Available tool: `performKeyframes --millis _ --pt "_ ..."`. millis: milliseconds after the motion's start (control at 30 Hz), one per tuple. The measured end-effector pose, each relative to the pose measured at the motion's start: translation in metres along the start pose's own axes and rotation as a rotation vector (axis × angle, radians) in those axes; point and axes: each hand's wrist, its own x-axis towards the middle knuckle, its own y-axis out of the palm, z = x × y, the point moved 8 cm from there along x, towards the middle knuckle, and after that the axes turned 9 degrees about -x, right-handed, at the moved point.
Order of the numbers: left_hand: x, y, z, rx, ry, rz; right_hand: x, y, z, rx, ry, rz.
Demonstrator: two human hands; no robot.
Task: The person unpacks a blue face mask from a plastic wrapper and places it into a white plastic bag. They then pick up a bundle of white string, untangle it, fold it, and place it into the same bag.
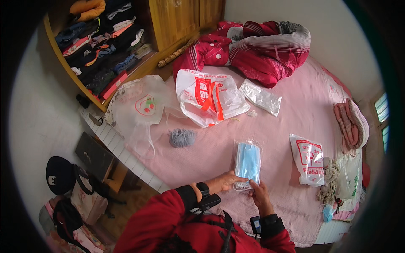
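Near the bed's (274,122) front edge, head view: pack of blue masks (248,158) in clear film, lying lengthwise away from the person, held at its near end; can't tell if it rests on the sheet or is lifted. Left hand (228,181) pinches the near left corner, thumb on top; right hand (260,195) pinches the near right corner, white ear loops (240,186) bunched between. Step in hand, as judged: handling the pack at its looped end; can't tell if the film is open there. Next move likely calls for a firm pinch on slick film, loops kept from snagging. Beyond, toward the left edge: grey yarn (182,138). Toward the right edge: white bag with red print (308,162), well apart from the hands.
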Motion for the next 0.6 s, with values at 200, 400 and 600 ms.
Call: performKeyframes --millis 200,400,600 --pt "0.002 -0.015 -0.003 0.083 0.051 -0.137 0.0 -0.002 -0.005 -0.051 -0.027 0.062" --pt "-0.005 -0.01 -0.011 0.113 0.085 -0.171 -0.007 -0.01 -0.021 0.022 0.133 0.091" --pt "-0.003 -0.015 -0.014 0.207 0.065 -0.208 -0.012 -0.02 -0.035 0.123 0.083 0.145"
